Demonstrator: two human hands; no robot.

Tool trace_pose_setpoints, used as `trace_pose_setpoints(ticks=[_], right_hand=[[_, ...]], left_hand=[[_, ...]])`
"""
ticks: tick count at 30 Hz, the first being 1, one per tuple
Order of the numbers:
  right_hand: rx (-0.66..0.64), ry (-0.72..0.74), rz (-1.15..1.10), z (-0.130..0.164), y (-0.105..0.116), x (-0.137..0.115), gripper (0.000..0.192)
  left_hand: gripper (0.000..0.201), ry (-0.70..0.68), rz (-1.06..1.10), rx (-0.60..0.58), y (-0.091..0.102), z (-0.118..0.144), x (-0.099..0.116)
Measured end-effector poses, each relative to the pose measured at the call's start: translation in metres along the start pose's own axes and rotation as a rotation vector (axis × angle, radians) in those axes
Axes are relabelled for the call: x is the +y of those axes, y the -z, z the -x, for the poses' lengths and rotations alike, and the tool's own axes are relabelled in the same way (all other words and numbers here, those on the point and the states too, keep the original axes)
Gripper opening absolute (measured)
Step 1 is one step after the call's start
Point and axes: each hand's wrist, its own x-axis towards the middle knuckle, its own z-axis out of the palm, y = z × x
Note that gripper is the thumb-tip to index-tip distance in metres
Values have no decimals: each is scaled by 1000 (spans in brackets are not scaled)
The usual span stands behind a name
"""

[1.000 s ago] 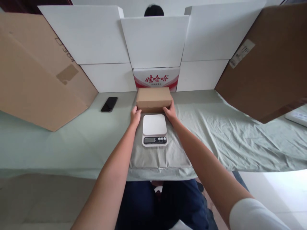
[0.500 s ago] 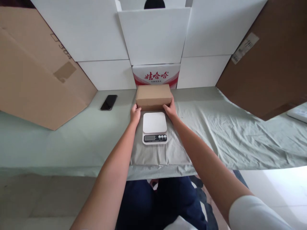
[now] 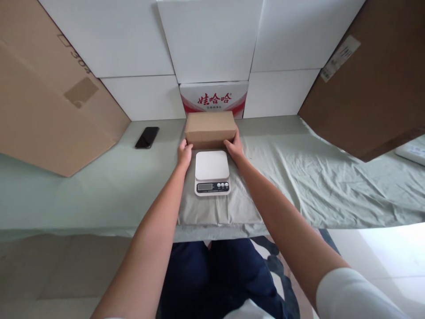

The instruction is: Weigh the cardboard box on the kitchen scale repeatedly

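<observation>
A small brown cardboard box [image 3: 210,127] rests on the cloth-covered table, just behind a white digital kitchen scale [image 3: 212,172]. My left hand [image 3: 184,154] grips the box's near left corner. My right hand [image 3: 234,149] grips its near right corner, fingers along the right side. The scale's platform is bare, and its display and buttons face me. Both forearms reach forward on either side of the scale.
A black phone [image 3: 147,137] lies on the table to the left. White boxes and a red-and-white printed carton [image 3: 214,98] form a wall behind. Large cardboard sheets lean at the left [image 3: 49,102] and right [image 3: 372,84]. A white device [image 3: 411,154] sits at far right.
The view has tilted downward, so the scene has shifted up a little and the head behind the white boxes has left the frame. Both hands stay on the box's corners.
</observation>
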Motion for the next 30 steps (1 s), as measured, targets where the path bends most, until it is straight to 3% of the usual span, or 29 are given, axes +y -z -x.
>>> trace_pose_setpoints(ticks=[5, 15, 30], right_hand=[[-12, -11, -27, 0, 2, 0, 91], [2, -27, -19, -1, 1, -3, 88], [-14, -18, -43, 5, 5, -14, 93]], left_hand=[[3, 3, 0, 3, 1, 1, 2], [6, 18, 25, 5, 0, 3, 8], [38, 15, 162, 7, 6, 19, 7]])
